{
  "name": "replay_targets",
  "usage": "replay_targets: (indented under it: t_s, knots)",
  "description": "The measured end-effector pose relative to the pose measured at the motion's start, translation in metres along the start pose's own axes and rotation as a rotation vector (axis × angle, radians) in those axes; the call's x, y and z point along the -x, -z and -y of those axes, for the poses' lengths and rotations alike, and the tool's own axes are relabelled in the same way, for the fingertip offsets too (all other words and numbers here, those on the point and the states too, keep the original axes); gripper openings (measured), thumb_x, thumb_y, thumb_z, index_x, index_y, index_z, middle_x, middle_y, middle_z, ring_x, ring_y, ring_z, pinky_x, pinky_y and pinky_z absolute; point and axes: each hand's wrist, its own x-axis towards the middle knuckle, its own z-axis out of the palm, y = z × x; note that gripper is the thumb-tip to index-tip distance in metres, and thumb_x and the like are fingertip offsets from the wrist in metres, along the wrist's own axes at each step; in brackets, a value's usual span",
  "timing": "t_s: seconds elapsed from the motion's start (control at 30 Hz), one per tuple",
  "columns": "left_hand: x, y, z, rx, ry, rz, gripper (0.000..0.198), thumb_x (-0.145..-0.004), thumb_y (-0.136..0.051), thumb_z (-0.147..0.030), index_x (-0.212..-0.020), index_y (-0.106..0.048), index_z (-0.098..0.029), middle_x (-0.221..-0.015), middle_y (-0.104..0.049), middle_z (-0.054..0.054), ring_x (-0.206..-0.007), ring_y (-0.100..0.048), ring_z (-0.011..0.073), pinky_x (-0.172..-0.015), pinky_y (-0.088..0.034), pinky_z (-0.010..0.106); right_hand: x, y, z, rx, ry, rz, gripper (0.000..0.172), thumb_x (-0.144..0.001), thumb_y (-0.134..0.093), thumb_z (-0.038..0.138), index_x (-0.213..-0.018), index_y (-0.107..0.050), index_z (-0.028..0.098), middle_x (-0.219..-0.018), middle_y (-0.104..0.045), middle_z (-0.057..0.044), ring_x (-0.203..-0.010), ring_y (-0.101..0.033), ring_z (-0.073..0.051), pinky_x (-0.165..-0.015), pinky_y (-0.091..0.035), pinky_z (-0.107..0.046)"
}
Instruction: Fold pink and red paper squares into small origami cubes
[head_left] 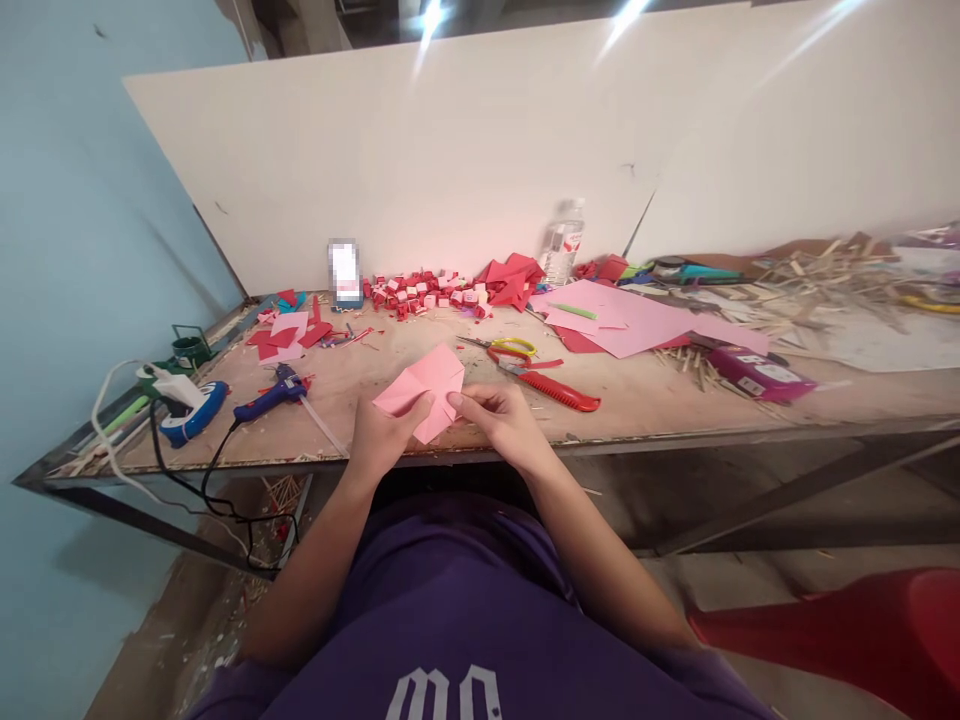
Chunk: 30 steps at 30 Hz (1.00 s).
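Note:
Between my two hands is a pink sheet of paper [427, 385] with crease lines, held above the table's front edge. My left hand [386, 430] grips its lower left side, thumb on top and fingers hidden underneath. On the right side my right hand [499, 415] pinches the paper's edge between thumb and curled fingers. Just beyond lie scissors [512, 352] with yellow and red handles and a red utility knife [559, 390]. A blue hot glue gun [270, 398] rests to the left of my hands.
Small red and pink folded paper pieces [427, 292] are heaped at the back, near a phone [346, 275] and a plastic bottle [564, 245]. Pink sheets [637, 318], a purple packet [761, 373] and thin sticks [832, 270] lie right. A blue power strip [195, 412] with cables sits left.

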Motion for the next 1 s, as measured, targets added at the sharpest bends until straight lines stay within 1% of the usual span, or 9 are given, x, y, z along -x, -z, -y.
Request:
replay_targets:
  t_s: [0.1,0.2,0.33,0.4,0.53,0.7,0.8,0.87,1.0]
  knots:
    - [0.0,0.0,0.001,0.017,0.018,0.021,0.024,-0.071,-0.08,-0.029,-0.085,-0.077,-0.01,-0.092,-0.081,0.012,-0.087,-0.077,0.0266,-0.077,-0.061,0.03,0.0,0.001,-0.002,0.053,0.013,-0.017,0.043,-0.087,-0.072,0.051,-0.064,-0.067,0.014,-0.062,-0.061,-0.001,-0.062,-0.056,-0.015,-0.064,-0.047,-0.027]
    - [0.0,0.001,0.003,0.035,0.023,0.024,0.024,-0.071,-0.08,-0.03,-0.085,-0.078,-0.011,-0.093,-0.081,0.012,-0.089,-0.077,0.0272,-0.079,-0.061,0.03,0.0,0.0,0.0,0.054,0.002,-0.009,0.042,-0.087,-0.072,0.05,-0.064,-0.068,0.014,-0.062,-0.063,-0.002,-0.062,-0.058,-0.016,-0.064,-0.046,-0.027]
    - [-0.001,0.002,0.005,0.052,0.049,-0.004,0.024,-0.071,-0.08,-0.032,-0.081,-0.077,-0.011,-0.086,-0.081,0.011,-0.083,-0.077,0.0272,-0.072,-0.06,0.03,0.002,-0.001,0.003,0.051,-0.024,0.025,0.038,-0.087,-0.072,0.049,-0.073,-0.075,0.014,-0.07,-0.072,-0.005,-0.066,-0.064,-0.019,-0.065,-0.049,-0.028]
    - [-0.001,0.001,0.006,0.061,0.053,-0.021,0.024,-0.071,-0.08,-0.032,-0.081,-0.077,-0.011,-0.085,-0.081,0.01,-0.081,-0.077,0.0269,-0.07,-0.06,0.029,0.002,-0.002,0.004,0.066,-0.022,0.033,0.038,-0.088,-0.071,0.05,-0.074,-0.076,0.014,-0.072,-0.075,-0.006,-0.066,-0.066,-0.019,-0.066,-0.049,-0.028]
    - [-0.001,0.0,0.008,0.078,0.059,-0.024,0.025,-0.069,-0.081,-0.031,-0.082,-0.078,-0.01,-0.087,-0.081,0.011,-0.083,-0.077,0.0271,-0.071,-0.06,0.029,0.002,-0.002,0.005,0.076,-0.013,0.029,0.04,-0.089,-0.07,0.051,-0.074,-0.075,0.014,-0.069,-0.076,-0.007,-0.064,-0.069,-0.02,-0.066,-0.051,-0.029]
    - [-0.003,0.0,0.011,0.091,0.088,-0.055,0.027,-0.07,-0.081,-0.034,-0.081,-0.077,-0.01,-0.085,-0.081,0.011,-0.081,-0.076,0.027,-0.066,-0.058,0.028,0.003,-0.002,0.006,0.08,-0.048,0.071,0.038,-0.089,-0.07,0.05,-0.077,-0.076,0.014,-0.076,-0.079,-0.009,-0.07,-0.073,-0.022,-0.068,-0.054,-0.03]
    - [-0.004,0.0,0.013,0.114,0.107,-0.06,0.029,-0.067,-0.082,-0.034,-0.082,-0.078,-0.01,-0.084,-0.08,0.011,-0.08,-0.076,0.0272,-0.064,-0.058,0.029,0.002,-0.002,0.005,0.084,-0.038,0.067,0.04,-0.088,-0.072,0.051,-0.074,-0.076,0.014,-0.075,-0.079,-0.009,-0.068,-0.073,-0.022,-0.068,-0.054,-0.03]
    - [-0.004,0.0,0.014,0.121,0.106,-0.065,0.03,-0.067,-0.082,-0.035,-0.082,-0.077,-0.009,-0.083,-0.08,0.011,-0.078,-0.076,0.0269,-0.063,-0.058,0.029,0.002,-0.002,0.005,0.07,-0.044,0.067,0.04,-0.087,-0.071,0.052,-0.074,-0.076,0.014,-0.073,-0.079,-0.009,-0.066,-0.073,-0.021,-0.068,-0.055,-0.03]
    - [-0.005,-0.001,0.016,0.153,0.082,-0.097,0.029,-0.068,-0.081,-0.034,-0.082,-0.077,-0.009,-0.085,-0.08,0.011,-0.081,-0.076,0.0262,-0.066,-0.058,0.028,0.003,-0.002,0.006,0.024,-0.073,0.092,0.038,-0.087,-0.072,0.051,-0.077,-0.076,0.014,-0.076,-0.079,-0.01,-0.071,-0.075,-0.023,-0.071,-0.057,-0.031]
